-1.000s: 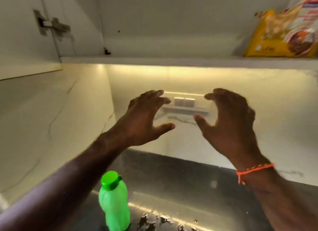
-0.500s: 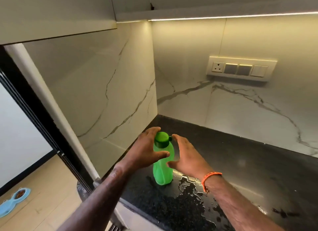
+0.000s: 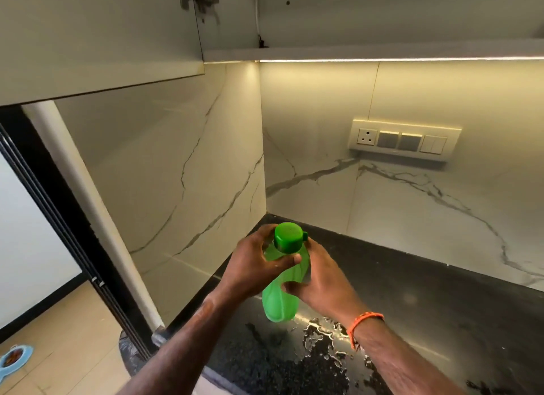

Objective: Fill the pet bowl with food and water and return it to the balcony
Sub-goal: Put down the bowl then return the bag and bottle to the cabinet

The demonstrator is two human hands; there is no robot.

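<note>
Since the earlier frame, both hands have closed: green bottle (image 3: 279,294), near-upright on the desk (image 3: 441,321), is gripped by left hand (image 3: 253,271) high and right hand (image 3: 321,280) lower.

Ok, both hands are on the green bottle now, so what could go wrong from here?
1. The counter is wet: a puddle lies just beside the green bottle. Damp fingers could slip on its smooth plastic as the left hand and right hand grip it.
2. The cap looks closed. If it pops open suddenly, water may splash out.
3. The pet bowl sits on the floor far to the left, so carrying an opened bottle there could spill water.
</note>
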